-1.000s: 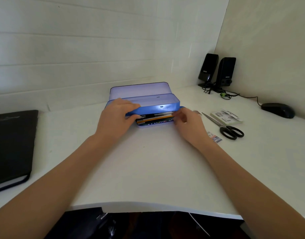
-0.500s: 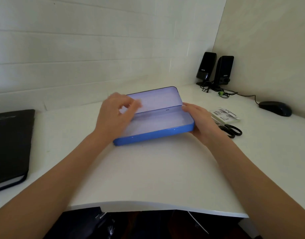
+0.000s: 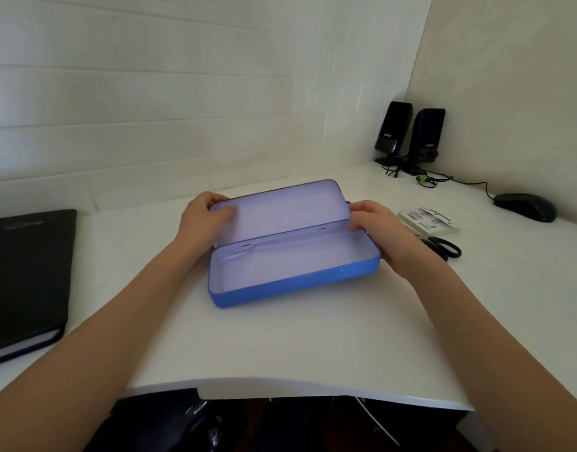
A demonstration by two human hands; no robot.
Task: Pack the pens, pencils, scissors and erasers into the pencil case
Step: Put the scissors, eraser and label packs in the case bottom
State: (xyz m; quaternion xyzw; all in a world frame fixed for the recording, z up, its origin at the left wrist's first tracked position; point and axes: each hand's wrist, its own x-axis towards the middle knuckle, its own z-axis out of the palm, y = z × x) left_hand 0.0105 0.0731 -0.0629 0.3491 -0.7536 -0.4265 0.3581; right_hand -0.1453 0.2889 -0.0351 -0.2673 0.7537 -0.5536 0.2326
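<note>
Pencil case lies open, tray bare, left hand and right hand gripping its ends.

Blue tin pencil case lay open on the white desk, lid tilted back, tray bare. Black-handled scissors just right of it, partly hidden.

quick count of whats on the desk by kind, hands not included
pencil case: 1
scissors: 1
speakers: 2
computer mouse: 1
black notebook: 1
labelled packet: 1
total: 7
</note>
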